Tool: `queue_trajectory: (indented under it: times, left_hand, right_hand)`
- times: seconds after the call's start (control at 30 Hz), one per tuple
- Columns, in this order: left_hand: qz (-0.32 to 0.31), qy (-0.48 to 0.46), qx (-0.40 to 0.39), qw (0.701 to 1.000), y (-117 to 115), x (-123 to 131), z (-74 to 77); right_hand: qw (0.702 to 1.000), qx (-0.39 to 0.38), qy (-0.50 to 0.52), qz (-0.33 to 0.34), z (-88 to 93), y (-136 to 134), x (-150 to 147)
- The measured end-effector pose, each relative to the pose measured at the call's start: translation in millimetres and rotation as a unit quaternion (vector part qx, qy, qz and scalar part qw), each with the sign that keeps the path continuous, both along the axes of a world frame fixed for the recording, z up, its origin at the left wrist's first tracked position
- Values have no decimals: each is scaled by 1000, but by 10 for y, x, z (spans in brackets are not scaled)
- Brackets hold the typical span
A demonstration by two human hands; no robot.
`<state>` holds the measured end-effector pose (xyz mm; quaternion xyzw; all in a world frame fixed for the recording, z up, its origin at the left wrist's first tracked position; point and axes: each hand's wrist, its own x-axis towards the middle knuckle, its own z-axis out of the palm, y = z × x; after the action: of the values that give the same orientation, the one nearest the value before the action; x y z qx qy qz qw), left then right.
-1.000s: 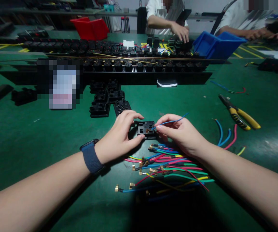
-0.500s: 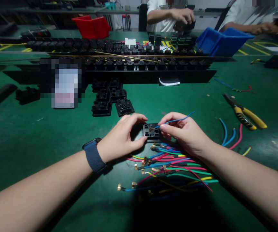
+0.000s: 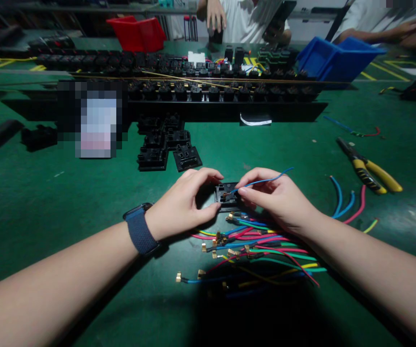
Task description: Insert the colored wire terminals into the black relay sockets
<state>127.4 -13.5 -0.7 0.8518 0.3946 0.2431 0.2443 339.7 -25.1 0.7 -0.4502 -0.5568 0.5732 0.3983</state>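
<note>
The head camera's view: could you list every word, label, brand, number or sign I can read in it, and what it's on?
Readable text: none.
Pixelated patch at upper left: blocked out, so unreadable.
White strip at the long black rail: no lettering can be made out.
Pliers: any marking is too small to read.
Black block at the left hand: any marking is too small to read.

Assembly workshop | green-topped workbench [image 3: 67,207], whole frame | yellow-and-black-handled metal pliers [image 3: 357,156], right | multicoloured wires with brass-coloured terminals [image 3: 266,238], lower centre | blue plastic bin [image 3: 332,60], upper right
</note>
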Motion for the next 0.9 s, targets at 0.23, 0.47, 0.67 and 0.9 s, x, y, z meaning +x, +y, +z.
queue_trajectory:
  times: [0.23, 0.47, 0.67, 0.9]
  left_hand:
    - [0, 2, 3, 1000, -8, 0, 14]
    - [-2, 7, 10, 1000, 4, 10, 19]
    - [-6, 9, 22, 1000, -4, 8, 24]
    - [-24, -19, 67, 997, 3, -4, 45]
  right_hand:
    - [1000, 4, -15, -4, 24, -5, -12]
    - [1000, 5, -19, -1, 42, -4, -26]
    - [1000, 5, -30, 0, 54, 2, -32]
    - [1000, 3, -31, 4, 55, 0, -34]
